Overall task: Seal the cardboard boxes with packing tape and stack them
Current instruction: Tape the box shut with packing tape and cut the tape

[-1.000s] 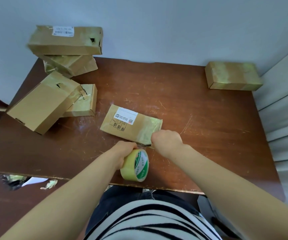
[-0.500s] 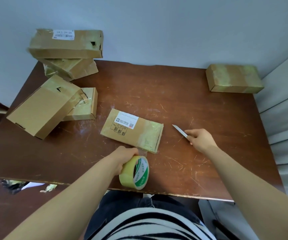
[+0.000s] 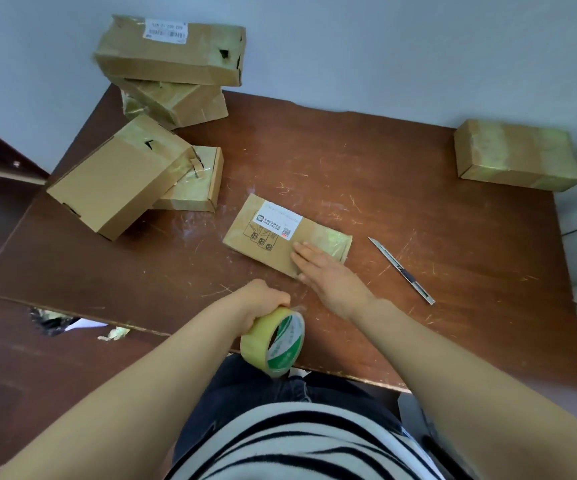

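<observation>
A flat cardboard box point(image 3: 266, 237) with a white label lies in the middle of the brown table point(image 3: 418, 209), its right end covered in shiny tape. My right hand point(image 3: 328, 275) lies flat with straight fingers on the box's near right part. My left hand point(image 3: 262, 303) grips a roll of yellowish packing tape point(image 3: 275, 344) with a green and white core, held upright at the table's near edge. A utility knife point(image 3: 401, 270) with its blade out lies on the table to the right of the box.
Two taped boxes point(image 3: 172, 53) are stacked at the far left corner against the wall. In front of them a larger box point(image 3: 113, 178) leans on a small one point(image 3: 197, 181). Another taped box point(image 3: 515, 154) sits at the far right corner. Scraps lie on the floor at left.
My right hand cut the tape with the knife, laid the knife down on the table to the right, and came back to press flat on the box. The tape roll stayed in my left hand.
</observation>
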The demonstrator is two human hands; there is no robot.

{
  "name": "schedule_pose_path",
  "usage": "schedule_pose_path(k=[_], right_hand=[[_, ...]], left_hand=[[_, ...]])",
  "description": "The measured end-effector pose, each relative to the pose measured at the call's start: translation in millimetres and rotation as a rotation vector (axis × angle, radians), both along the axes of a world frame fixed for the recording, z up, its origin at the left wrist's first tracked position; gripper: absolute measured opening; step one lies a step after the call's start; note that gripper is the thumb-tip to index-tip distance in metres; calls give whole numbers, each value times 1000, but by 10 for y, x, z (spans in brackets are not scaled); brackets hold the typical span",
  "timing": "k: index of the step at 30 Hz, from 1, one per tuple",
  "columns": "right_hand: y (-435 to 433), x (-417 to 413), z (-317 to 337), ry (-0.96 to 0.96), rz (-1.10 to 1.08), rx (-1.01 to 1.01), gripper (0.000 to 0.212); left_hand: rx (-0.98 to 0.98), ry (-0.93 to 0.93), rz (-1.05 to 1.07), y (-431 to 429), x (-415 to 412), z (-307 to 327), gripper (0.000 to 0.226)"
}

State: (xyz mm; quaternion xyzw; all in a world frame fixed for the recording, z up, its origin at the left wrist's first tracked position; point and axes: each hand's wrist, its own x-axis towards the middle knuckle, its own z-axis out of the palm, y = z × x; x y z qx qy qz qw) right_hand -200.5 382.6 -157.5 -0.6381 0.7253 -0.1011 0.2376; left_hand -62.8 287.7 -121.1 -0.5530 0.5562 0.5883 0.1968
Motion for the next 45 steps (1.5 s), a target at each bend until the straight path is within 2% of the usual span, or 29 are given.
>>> schedule_pose_path(k=[2, 6, 10, 14, 16, 17, 19, 21, 23, 26, 30, 31, 34, 35, 37, 39, 41, 43, 45], right_hand=[[9, 20, 2, 9, -6, -2, 53], [-8, 130, -17, 97, -59, -28, 65], [-16, 230, -112, 224, -89, -61, 48], [36, 159, -100, 211, -22, -99, 66], [0, 108, -10, 63, -24, -23, 71], [-25, 98, 65, -128, -110, 15, 66], [-65, 87, 306, -616, -494, -40, 45], [-83, 78, 535, -965, -799, -144, 23], [-88, 99, 698, -1033, -865, -138, 15], [-92, 152, 843, -1012, -853, -191, 8], [-131, 60, 908, -873, -953, -362, 17], [-137, 16, 935, -856, -977, -396, 14], [-122, -108, 1010, -807, -1004, -446, 17], [-102, -141, 1026, -777, -991, -451, 18], [-64, -194, 1072, -713, -944, -455, 16], [-36, -241, 1115, -676, -907, -456, 14], [-29, -285, 1161, -663, -890, -455, 12], [-23, -314, 1201, -664, -876, -462, 12], [-8, -335, 1226, -668, -870, -476, 12]], left_hand=[[17, -32, -21, -18, 73, 36, 23], [-10, 16, 75, -149, 113, 154, 16], [-23, 111, 156, -229, 117, 236, 12], [-18, 227, 211, -232, 118, 340, 11], [-31, 281, 216, -223, 128, 380, 10], [-46, 292, 201, -215, 134, 397, 10], [-86, 314, 175, -203, 118, 424, 7], [-129, 346, 184, -187, 72, 441, 4], [-181, 371, 182, -169, 6, 439, 9], [-207, 426, 171, -114, -110, 478, 11], [-254, 503, 175, -54, -281, 521, 9], [-267, 507, 156, -48, -330, 543, 20], [-98, 530, 118, -103, -438, 582, 94], [-51, 550, 112, -125, -466, 603, 102], [-60, 584, 74, -128, -531, 704, 91], [-123, 589, 84, -79, -621, 811, 59], [-132, 599, 206, -50, -712, 866, 33], [-127, 610, 283, -40, -776, 899, 21], [-150, 621, 271, -39, -821, 921, 11]])
